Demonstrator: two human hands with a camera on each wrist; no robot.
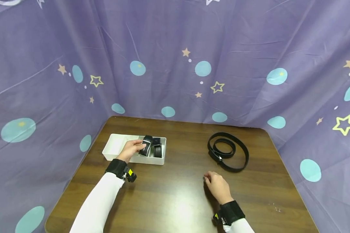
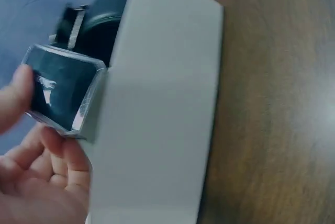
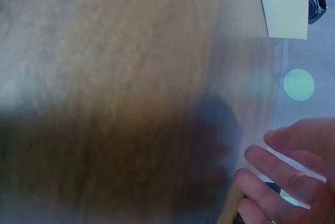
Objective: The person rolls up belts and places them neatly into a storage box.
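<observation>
- Pinching the glossy black piece (image 1: pixel 146 146): your left hand (image 1: pixel 129 150) has its thumb on one side and fingers on the other, the remaining fingers curled in below, per the left wrist view.
- The piece sits over the opening of the white tray (image 1: pixel 151 160), tilted, toward the tray's right half. Its flat face is rectangular with a pale, shiny rim. You cannot tell from these views whether its lower end touches the tray floor.
- Just right of the piece, inside the tray, you have a front black roll (image 1: pixel 158 151), its strap curving round, and a rear black roll (image 1: pixel 156 141) partly hidden behind it.
- Your right hand (image 1: pixel 218 188) is well apart from the tray, fingers loosely bent with gaps between them, thumb apart. Contact with the wooden table (image 1: pixel 175 184) cannot be told.
- Beyond your right hand and to its right, the black belt (image 1: pixel 214 155) lies on the table in a loose double loop, metal glinting at its left side; hand and belt are apart.
- You wear a black band on each wrist, left (image 1: pixel 116 167) and right (image 1: pixel 232 212), over white sleeves (image 1: pixel 97 202).
- A purple curtain (image 1: pixel 169 81) with stars and blue ovals surrounds the table's far edge and sides.
</observation>
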